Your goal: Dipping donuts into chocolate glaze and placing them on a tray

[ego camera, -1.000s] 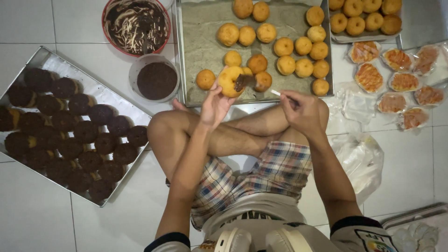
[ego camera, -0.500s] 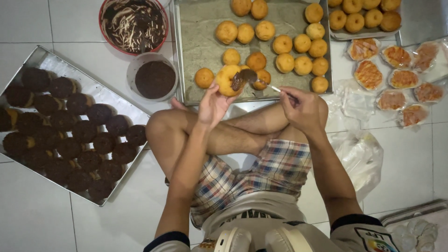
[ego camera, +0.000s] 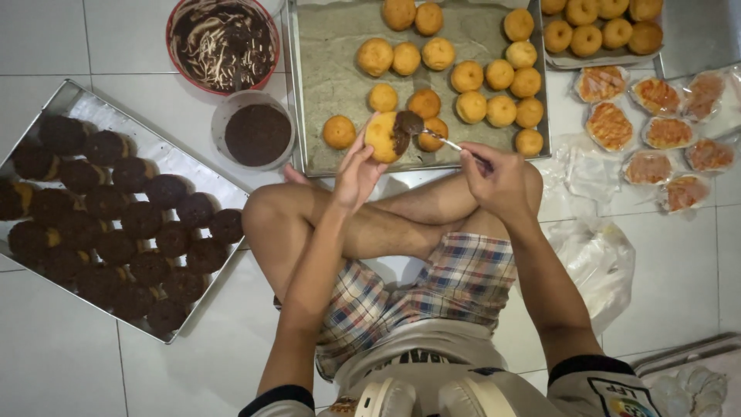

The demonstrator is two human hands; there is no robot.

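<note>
Golden doughnut pinched in raised left hand; right hand grips a spoon touching it.

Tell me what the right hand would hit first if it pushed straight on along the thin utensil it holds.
Probably the chocolate-smeared golden bun held by the left hand: the right hand points its thin utensil at it, tip apparently touching already.

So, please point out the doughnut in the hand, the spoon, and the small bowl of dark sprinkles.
doughnut (ego camera: 384,137): head view, on its plain golden side.
spoon (ego camera: 444,142): head view, on the thin handle.
small bowl (ego camera: 255,101): head view, on its pale far rim.
</note>
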